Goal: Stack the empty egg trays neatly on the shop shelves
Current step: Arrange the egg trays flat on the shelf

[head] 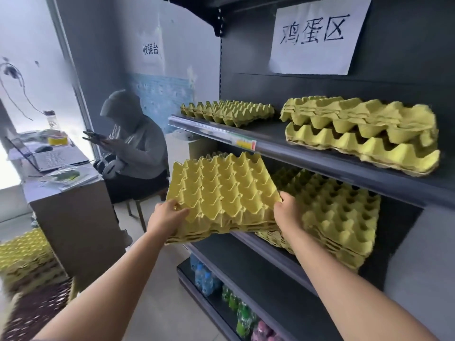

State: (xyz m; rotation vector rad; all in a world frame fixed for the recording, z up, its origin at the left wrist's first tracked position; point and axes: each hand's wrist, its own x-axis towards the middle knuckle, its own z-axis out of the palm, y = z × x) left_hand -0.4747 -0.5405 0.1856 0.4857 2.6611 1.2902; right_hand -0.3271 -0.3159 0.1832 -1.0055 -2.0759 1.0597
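So both hands are on a small stack of yellow egg trays, held in the air just off the left front end of the middle shelf and tilted so the far edge sits higher. The left hand has the near left corner, thumb on top and fingers curled under. The right hand is clamped round the near right corner the same way. Sitting on the middle shelf, right up against the held trays, is a bigger pile of trays, and it takes up most of the space there. Just above the middle shelf, the top shelf juts out close over the raised far edge, so that gap looks tight. There's a messy tray pile on its right part and a flatter one at its left end, with a handwritten paper sign above. Below the middle shelf, drink bottles line the bottom level. Left of the middle shelf, someone in a grey hoodie sits at a desk with a laptop, and another tray heap is down in the near left corner.
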